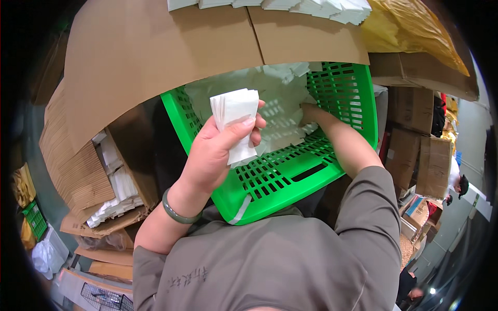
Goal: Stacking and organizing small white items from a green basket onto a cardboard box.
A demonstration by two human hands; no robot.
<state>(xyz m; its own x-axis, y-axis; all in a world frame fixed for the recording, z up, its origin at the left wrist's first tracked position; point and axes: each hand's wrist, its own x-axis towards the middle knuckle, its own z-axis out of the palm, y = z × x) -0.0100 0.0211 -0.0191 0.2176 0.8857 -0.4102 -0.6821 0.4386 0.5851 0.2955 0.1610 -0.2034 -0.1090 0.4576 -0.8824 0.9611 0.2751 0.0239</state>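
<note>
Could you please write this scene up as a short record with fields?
Left hand: left hand grips a stack of folded white sheets, raised over the basket
Right hand: right hand reaches inside the basket; fingers partly hidden, grip unclear
Container: green slotted basket, tilted in this view
Contents: loose white pieces
Beyond basket: brown cardboard, more white stacks on top
Upper right: yellow plastic
Left wrist: bangle
</note>
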